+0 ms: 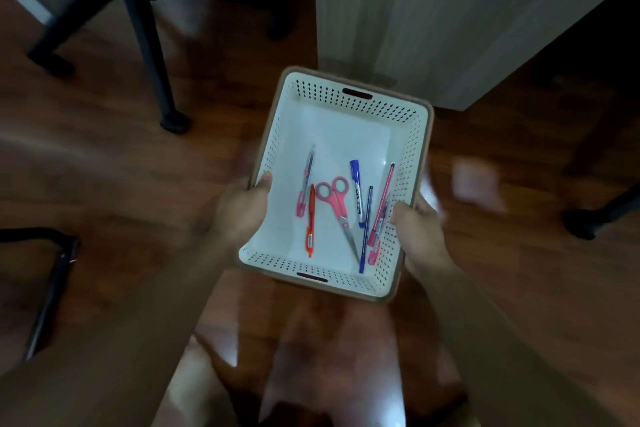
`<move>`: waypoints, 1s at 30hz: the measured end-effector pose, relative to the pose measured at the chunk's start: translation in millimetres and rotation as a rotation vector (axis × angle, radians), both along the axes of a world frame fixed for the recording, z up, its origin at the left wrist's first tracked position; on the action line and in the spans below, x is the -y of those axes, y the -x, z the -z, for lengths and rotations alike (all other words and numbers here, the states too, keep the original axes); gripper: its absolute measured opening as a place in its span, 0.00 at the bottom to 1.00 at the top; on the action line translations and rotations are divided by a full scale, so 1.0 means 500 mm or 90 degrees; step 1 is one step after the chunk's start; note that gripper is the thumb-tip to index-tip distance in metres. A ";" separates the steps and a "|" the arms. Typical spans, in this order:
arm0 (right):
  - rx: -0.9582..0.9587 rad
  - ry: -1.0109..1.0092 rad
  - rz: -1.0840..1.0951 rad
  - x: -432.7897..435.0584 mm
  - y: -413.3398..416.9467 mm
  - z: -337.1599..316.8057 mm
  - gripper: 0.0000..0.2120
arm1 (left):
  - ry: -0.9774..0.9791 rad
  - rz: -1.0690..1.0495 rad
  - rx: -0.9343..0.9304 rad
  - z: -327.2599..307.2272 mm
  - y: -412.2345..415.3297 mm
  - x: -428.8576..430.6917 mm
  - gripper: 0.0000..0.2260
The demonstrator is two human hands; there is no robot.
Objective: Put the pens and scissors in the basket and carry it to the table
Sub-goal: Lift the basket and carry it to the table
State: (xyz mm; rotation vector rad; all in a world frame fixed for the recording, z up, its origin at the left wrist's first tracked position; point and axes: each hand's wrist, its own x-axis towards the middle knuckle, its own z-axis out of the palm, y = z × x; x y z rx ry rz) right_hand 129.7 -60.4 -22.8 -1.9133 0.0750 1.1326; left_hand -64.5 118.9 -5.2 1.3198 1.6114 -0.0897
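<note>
we are stretching both forearms forward, our left hand [242, 208] and right hand [420, 229] each closing a grip on a long side rim of the white perforated plastic basket [349, 104] above the wooden floor [104, 149]. inside are lying pink-handled scissors [337, 208] and slim pens [356, 191]. beyond, a pale table [450, 10] is standing.

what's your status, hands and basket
Left hand and right hand both gripping basket sides. Scissors and pens inside, basket carried above floor. Chair legs left, path ahead open.
</note>
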 end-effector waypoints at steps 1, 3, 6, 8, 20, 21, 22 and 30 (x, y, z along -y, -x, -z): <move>-0.006 0.000 -0.002 0.005 0.003 -0.042 0.23 | -0.006 -0.002 -0.006 -0.041 0.005 0.003 0.23; -0.008 0.006 -0.005 0.014 0.009 -0.145 0.24 | -0.010 -0.009 -0.001 -0.138 0.012 0.011 0.21; -0.005 0.027 -0.015 0.031 0.013 -0.319 0.24 | -0.012 0.000 0.003 -0.293 0.021 0.023 0.20; -0.017 0.030 -0.031 0.030 0.009 -0.453 0.24 | -0.008 0.006 0.003 -0.420 0.018 0.029 0.19; 0.008 0.069 -0.025 0.040 -0.017 -1.148 0.18 | -0.033 0.027 0.009 -1.086 0.013 0.053 0.23; 0.003 0.065 -0.034 0.044 -0.015 -1.184 0.18 | -0.030 0.030 0.013 -1.120 0.017 0.057 0.23; 0.015 0.064 -0.039 0.047 -0.013 -1.228 0.18 | -0.034 0.042 0.013 -1.162 0.019 0.056 0.23; 0.034 0.014 0.002 0.054 0.021 -1.516 0.23 | -0.100 0.155 0.053 -1.417 0.039 0.038 0.22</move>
